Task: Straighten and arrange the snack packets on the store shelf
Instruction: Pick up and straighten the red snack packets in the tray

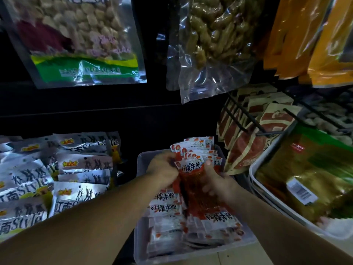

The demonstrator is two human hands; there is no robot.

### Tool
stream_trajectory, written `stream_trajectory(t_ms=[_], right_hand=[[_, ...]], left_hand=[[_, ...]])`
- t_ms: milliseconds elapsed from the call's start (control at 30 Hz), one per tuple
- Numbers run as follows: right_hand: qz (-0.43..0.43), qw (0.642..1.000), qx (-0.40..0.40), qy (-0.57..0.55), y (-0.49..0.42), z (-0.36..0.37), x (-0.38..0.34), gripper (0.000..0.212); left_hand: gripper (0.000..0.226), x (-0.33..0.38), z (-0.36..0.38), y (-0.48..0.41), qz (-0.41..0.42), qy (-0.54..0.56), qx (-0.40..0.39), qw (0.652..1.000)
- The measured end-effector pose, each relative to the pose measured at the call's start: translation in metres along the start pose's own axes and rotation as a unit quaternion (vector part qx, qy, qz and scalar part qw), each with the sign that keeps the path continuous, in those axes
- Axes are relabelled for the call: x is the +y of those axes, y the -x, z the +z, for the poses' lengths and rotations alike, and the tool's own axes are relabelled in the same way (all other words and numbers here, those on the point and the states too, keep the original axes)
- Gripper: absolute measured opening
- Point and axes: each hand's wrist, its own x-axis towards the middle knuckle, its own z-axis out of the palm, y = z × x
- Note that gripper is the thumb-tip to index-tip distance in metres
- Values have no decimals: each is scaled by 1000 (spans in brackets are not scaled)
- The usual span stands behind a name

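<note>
While my left hand point(162, 167) and right hand point(216, 183) both grip the upright bundle of red snack packets point(193, 170) above the clear tray point(139, 243), I should tap its edges flush, then seat it at the tray's far end.

At eleven o'clock hangs a green-labelled bag point(76, 35) of pale nuggets; at one o'clock, a clear bag point(210, 35) of yellowish twisted sticks; at two o'clock, orange bags point(305, 35). At three o'clock a black wire rack point(246, 119) holds brown-and-red pouches point(246, 148), just beside a white basket point(256, 169) carrying a gold-green bag point(305, 178). Silver packets point(57, 169) lie piled at nine o'clock.
</note>
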Motion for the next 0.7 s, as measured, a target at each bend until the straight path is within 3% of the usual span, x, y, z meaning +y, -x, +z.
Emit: stream_trajectory(t_ms=[67, 200, 300, 400, 533, 600, 700], right_hand=[[3, 999, 34, -20, -11, -1, -1, 131], [-66, 996, 65, -12, -14, 7, -7, 78], [-91, 992, 71, 48, -18, 11, -4, 60], [-98, 992, 60, 51, -19, 20, 0, 57], [-112, 990, 77, 37, -15, 20, 0, 59], [-109, 990, 73, 48, -15, 17, 3, 60], [-97, 992, 69, 51, -14, 11, 4, 65]], left_hand=[[30, -10, 0, -12, 0, 36, -20, 999], [58, -28, 11, -20, -19, -10, -85, 996], [61, -33, 23, -25, -1, -51, -60, 997], [58, -31, 25, -32, 34, -105, 46, 993], [39, -35, 24, -37, 19, -94, 42, 995], [27, -33, 24, -38, 19, -80, 80, 993], [25, -27, 26, -39, 36, -24, 93, 995]])
